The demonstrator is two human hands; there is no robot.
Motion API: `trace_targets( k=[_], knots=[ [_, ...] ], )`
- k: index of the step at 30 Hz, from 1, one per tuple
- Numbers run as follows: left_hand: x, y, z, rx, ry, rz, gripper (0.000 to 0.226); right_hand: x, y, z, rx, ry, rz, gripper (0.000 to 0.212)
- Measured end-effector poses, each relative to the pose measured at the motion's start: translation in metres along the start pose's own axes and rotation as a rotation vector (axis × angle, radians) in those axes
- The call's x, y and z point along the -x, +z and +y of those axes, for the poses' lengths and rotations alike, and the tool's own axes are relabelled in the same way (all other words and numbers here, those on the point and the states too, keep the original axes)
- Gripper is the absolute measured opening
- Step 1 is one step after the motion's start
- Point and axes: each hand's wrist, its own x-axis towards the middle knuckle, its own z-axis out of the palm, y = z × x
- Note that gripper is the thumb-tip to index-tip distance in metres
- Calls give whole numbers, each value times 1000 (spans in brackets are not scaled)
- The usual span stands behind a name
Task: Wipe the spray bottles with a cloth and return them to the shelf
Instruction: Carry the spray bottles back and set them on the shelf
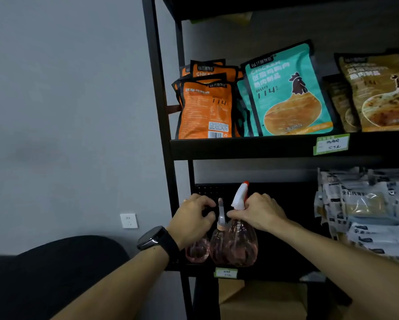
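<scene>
Left grip (pixel 192 221) curled over leftmost pink spray bottle (pixel 197 250); right grip (pixel 258 212) clasping white-trigger bottle (pixel 242 241) neck.

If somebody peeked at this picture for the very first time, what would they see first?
Probably the bright packets on the upper shelf: orange packets beside a teal packet with a chicken drawn on it. Next, the two hands on the lower shelf, where three pink spray bottles stand; the right hand grips the white-topped spray bottle, and the left hand, black watch on its wrist, reaches over the leftmost one.
</scene>
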Motion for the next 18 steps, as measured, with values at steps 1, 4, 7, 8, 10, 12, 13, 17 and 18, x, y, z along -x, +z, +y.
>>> trace_targets(
  k=[1, 4, 7, 8, 10, 12, 13, 17, 18],
  knots=[
    [-3, 4, 0, 0, 8, -7, 27, -2, 2, 5, -5, 15, 0, 52],
    [-14, 16, -2, 15, 12, -35, 25, -9, 9, 18, -23, 58, 10, 52],
    [-23, 29, -4, 40, -1, -67, 24, -15, 18, 30, -51, 100, 5, 51],
    [-25, 32, -4, 52, -5, -73, 24, -16, 21, 34, -56, 108, 7, 51],
    [-30, 39, -4, 60, 5, -75, 24, -18, 27, 40, -51, 121, 15, 50],
    [-35, 45, -6, 66, 23, -75, 24, -21, 33, 45, -49, 137, 22, 49],
    [-37, 47, -7, 70, 29, -72, 24, -23, 37, 47, -53, 145, 23, 48],
    [-46, 56, -14, 104, 16, -71, 21, -29, 49, 54, -68, 162, 16, 47],
    [-49, 58, -15, 113, 10, -76, 21, -31, 52, 56, -69, 169, 13, 47]
  ],
)
